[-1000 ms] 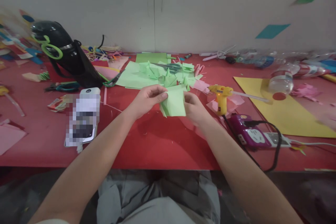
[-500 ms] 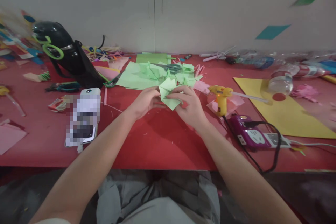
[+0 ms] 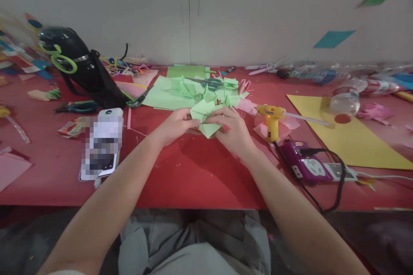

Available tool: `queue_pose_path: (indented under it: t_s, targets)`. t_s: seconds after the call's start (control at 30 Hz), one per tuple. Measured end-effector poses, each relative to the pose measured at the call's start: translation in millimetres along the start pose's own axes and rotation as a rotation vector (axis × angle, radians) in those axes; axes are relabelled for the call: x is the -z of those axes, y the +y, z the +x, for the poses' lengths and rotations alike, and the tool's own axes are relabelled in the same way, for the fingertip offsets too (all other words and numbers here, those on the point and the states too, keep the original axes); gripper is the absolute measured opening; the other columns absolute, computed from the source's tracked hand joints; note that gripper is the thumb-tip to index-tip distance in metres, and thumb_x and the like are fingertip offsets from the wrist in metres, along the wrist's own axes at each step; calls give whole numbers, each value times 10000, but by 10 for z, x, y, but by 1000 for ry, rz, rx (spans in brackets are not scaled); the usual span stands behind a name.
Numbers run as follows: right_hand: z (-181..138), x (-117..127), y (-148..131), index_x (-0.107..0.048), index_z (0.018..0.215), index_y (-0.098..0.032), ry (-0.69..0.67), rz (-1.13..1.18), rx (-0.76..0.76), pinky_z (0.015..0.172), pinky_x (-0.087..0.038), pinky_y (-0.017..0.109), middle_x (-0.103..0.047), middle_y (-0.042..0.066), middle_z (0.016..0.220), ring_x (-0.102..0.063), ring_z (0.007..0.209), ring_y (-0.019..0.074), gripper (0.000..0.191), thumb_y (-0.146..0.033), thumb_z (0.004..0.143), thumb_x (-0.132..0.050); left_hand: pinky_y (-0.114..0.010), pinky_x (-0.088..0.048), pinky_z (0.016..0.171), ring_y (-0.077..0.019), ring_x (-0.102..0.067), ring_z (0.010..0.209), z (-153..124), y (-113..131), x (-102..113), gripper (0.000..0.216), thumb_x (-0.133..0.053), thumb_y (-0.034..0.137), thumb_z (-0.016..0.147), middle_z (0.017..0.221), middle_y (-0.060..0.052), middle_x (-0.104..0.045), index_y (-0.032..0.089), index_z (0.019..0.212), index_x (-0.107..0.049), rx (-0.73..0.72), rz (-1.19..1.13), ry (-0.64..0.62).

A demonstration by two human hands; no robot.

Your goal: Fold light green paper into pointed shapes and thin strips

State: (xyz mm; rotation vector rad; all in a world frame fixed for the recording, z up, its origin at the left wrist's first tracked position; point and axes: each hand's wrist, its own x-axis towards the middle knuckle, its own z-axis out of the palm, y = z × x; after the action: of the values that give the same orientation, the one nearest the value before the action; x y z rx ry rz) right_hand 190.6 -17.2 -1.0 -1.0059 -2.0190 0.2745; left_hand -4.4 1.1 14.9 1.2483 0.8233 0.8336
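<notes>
A creased piece of light green paper [image 3: 202,111] is held up between my two hands over the red tabletop [image 3: 193,172]. My left hand [image 3: 178,126] pinches its left edge, thumb in front. Fingers of my right hand [image 3: 229,125] lie across its right side and close on it. Just beyond are folded green paper pieces [image 3: 187,88] on light green sheets [image 3: 158,94], with dark-handled scissors [image 3: 211,82] lying on top.
To the right, a yellow glue gun [image 3: 271,122] stands by a purple power adapter [image 3: 305,163] with a looping black cord. Beyond it are yellow card [image 3: 361,142] and a plastic bottle [image 3: 345,103]. A phone [image 3: 103,146] and black bottle [image 3: 84,64] are on the left.
The green paper has tilted and shifted slightly left and down. My left hand has moved a little left, its thumb now along the paper's edge. My right hand stays nearly in place.
</notes>
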Motion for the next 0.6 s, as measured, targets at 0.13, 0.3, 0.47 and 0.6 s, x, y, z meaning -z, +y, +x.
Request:
queue_pose_path:
  t_s: [0.13,0.3,0.47,0.6]
  targets:
    - [-9,-2,14,-767,855,-273,-33,-33,1,811,-428,403,-664,38,931,-537,887,227,349,-13,718,-579,-377,-556,829,-205,-703,832,-14,14,8,283,-760,228,730,906,-81,-742,141,994,-707,0,38,-51]
    - [-19,4,35,-777,856,-293,-44,-87,60,833,-424,424,-647,41,927,-529,906,234,386,3,731,-563,-364,-564,790,-197,-702,792,-23,22,16,312,-832,279,664,848,-72,-744,144,916,-706,48,72,58]
    - [-10,19,53,-734,957,-282,40,-74,28,870,-450,437,-616,59,1045,-550,999,252,377,-23,746,-559,-309,-555,688,-170,-675,706,-12,12,51,346,-866,320,621,795,-74,-739,129,864,-712,4,148,198]
    - [18,34,20,-642,979,-244,242,-34,-102,869,-478,435,-612,61,985,-569,979,254,239,-165,756,-672,-326,-577,734,-182,-698,750,17,-17,62,416,-879,326,604,828,-76,-748,128,923,-699,-60,72,308]
